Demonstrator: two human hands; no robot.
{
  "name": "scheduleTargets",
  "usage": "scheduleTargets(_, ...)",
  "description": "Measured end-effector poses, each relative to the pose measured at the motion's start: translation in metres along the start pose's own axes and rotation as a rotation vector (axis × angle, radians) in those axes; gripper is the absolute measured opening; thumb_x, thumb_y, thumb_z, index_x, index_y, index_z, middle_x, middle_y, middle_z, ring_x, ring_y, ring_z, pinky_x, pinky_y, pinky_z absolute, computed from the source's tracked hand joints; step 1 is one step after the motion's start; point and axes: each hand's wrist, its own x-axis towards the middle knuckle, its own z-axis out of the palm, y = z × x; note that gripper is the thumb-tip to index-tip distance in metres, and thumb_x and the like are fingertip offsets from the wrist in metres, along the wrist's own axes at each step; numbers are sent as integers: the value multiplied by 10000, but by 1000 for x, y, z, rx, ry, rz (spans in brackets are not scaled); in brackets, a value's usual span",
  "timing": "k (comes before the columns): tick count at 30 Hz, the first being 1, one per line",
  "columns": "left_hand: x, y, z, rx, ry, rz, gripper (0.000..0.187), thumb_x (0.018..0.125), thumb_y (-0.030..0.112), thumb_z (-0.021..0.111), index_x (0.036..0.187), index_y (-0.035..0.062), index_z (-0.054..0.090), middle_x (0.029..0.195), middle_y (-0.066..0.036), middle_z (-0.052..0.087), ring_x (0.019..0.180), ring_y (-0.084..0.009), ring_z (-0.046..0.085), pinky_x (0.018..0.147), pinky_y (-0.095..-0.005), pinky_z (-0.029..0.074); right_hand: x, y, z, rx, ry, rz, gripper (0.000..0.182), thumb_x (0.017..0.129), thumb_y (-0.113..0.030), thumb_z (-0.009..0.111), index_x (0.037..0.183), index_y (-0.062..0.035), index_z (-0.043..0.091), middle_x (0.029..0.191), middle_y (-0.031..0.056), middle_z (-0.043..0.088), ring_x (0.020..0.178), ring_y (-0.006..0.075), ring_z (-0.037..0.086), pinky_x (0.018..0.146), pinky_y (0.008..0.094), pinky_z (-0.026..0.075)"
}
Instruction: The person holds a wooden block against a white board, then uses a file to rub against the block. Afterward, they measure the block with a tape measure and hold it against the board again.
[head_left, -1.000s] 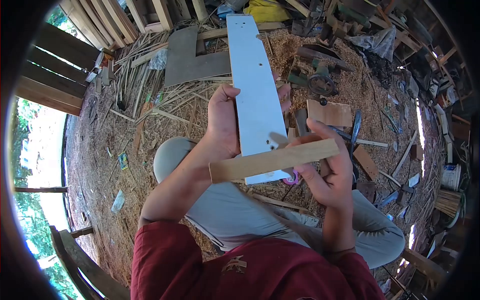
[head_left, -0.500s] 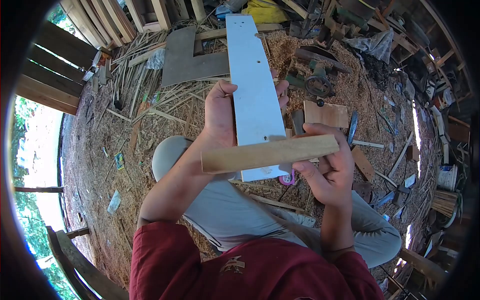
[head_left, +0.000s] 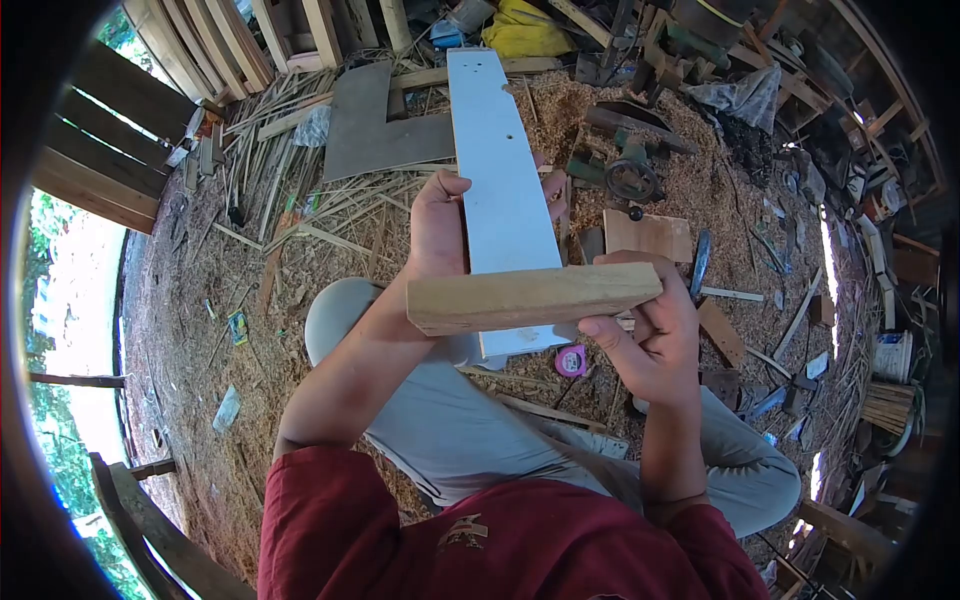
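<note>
A long white board (head_left: 510, 215) with a few small holes points away from me. My left hand (head_left: 437, 232) is closed around it, thumb on the left edge and fingertips showing past the right edge. Across the board's near end lies a short, pale wooden block (head_left: 530, 298) in this view. Its right end is gripped by my right hand (head_left: 658, 350), with the fingers behind and the thumb below. The block's broad side and part of its lower edge face me. Just beneath, a pink tape measure (head_left: 571, 361) rests by my leg.
Sawdust and shavings cover the ground. A machine with a handwheel (head_left: 632, 180) stands ahead, near a flat wood piece (head_left: 648, 236). An L-shaped grey sheet (head_left: 355, 135) lies on thin wood strips at upper left. Offcuts (head_left: 720, 330) lie to the right.
The wooden block has tilted in my right hand, so its lower edge now shows, and its right end is slightly higher. The white board has shifted slightly left, uncovering more of the tape measure.
</note>
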Motion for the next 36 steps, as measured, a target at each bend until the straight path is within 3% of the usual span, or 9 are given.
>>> scheduleTargets(3,0,0,3,44,-18,28,667,838,287,443,1403,-64,502,1368,-194,576,1323,-374,539,1190,-519,382,0,0,0,-15,-5,-31,478,887,31,752,1314,8,537,1175,87,651,1086,139,612,970,296,475)
scheduleTargets(6,-1,-2,7,88,-54,75,690,830,287,442,1436,-40,481,1383,-175,575,1353,-381,511,1202,-532,358,-2,4,-5,16,-100,-23,621,836,34,791,1383,4,498,1282,115,624,1170,174,602,1011,325,462)
scheduleTargets(12,0,-5,9,107,-129,142,750,832,272,423,1518,-29,389,1476,-166,523,1400,-415,458,1213,-558,327,-8,4,-5,85,24,-193,980,701,-45,900,1521,-14,365,1560,162,414,1407,265,465,1110,416,405)
scheduleTargets(16,-5,-11,14,178,-131,166,834,814,265,443,1587,3,275,1603,-181,367,1470,-425,356,1253,-550,253,-47,14,4,21,42,-129,913,716,-94,905,1482,-57,410,1513,195,445,1372,308,479,1111,434,409)
scheduleTargets(17,-5,-14,15,192,-133,159,879,803,263,455,1616,18,226,1650,-188,302,1501,-430,309,1272,-549,216,-54,14,10,24,110,-134,714,759,-64,867,1385,-85,523,1462,213,482,1327,324,516,1090,431,437)
scheduleTargets(21,-6,-24,18,193,-204,149,788,835,272,431,1564,-5,325,1580,-149,419,1432,-407,434,1201,-518,356,-67,19,12,-227,196,-139,435,801,51,776,1198,-86,661,1349,212,566,1162,337,633,983,400,518)
scheduleTargets(30,-8,-35,14,386,-194,184,779,822,208,446,1551,-24,300,1526,-246,450,1396,-393,485,1164,-477,414,-80,53,1,-221,146,-104,415,811,26,775,1197,-60,648,1250,187,640,1109,312,659,938,379,537)
scheduleTargets(33,-9,-34,13,437,-145,214,767,814,195,437,1532,-44,308,1487,-292,477,1344,-384,532,1124,-465,456,-96,75,3,208,266,117,392,853,21,746,1221,-30,620,1261,165,643,1101,298,662,956,374,534)
scheduleTargets(36,-9,-35,16,427,-153,208,769,807,215,429,1514,-71,329,1455,-326,499,1306,-389,560,1089,-476,486,-135,135,-6,312,320,261,331,946,-27,693,1262,-12,599,1272,162,660,1110,291,675,985,414,543)
